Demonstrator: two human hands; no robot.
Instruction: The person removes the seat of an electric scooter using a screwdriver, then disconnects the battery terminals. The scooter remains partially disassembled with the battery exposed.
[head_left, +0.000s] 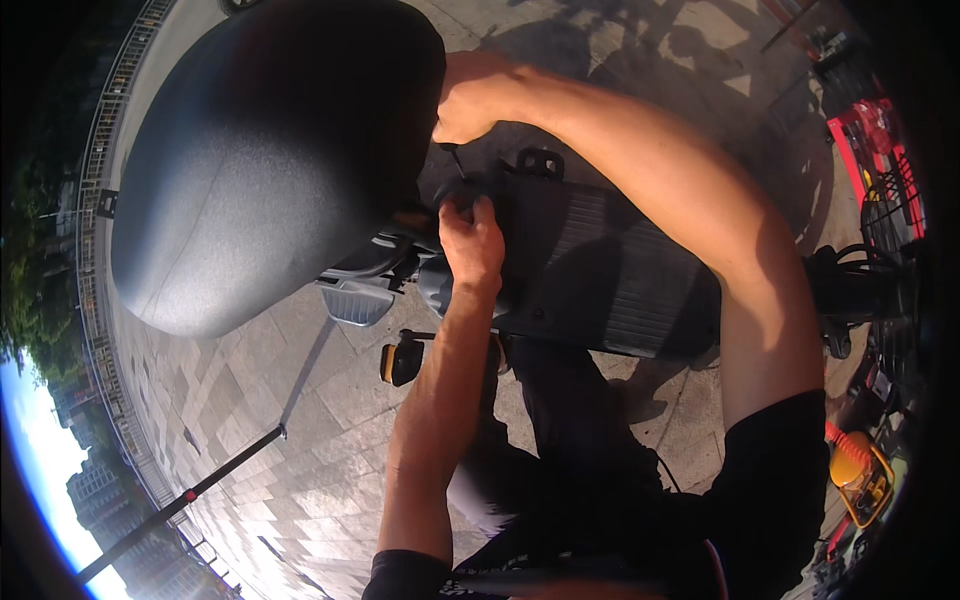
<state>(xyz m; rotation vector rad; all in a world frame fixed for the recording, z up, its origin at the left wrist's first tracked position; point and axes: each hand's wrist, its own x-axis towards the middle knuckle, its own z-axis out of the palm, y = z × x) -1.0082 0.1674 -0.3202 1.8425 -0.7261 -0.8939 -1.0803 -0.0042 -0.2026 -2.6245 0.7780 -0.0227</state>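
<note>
A large black scooter seat [265, 150] fills the upper left, beside a dark ribbed footboard [590, 250]. My right hand [468, 95] is closed at the seat's right edge around a tool with a thin dark shaft [456, 160] pointing down. Just below, my left hand [468, 235] has its fingers curled at a dark part [455, 190] where the shaft ends; what exactly they grip is too dark to make out. A grey ribbed pedal [355, 300] sticks out at lower left of the seat.
Paving [220, 410] surrounds the scooter. A long pole [230, 462] crosses the lower left, with a railing [97, 200] beyond. Red racks [870, 160] and a yellow machine [855, 470] stand at the right edge. An orange-edged part [398, 362] lies beside my left forearm.
</note>
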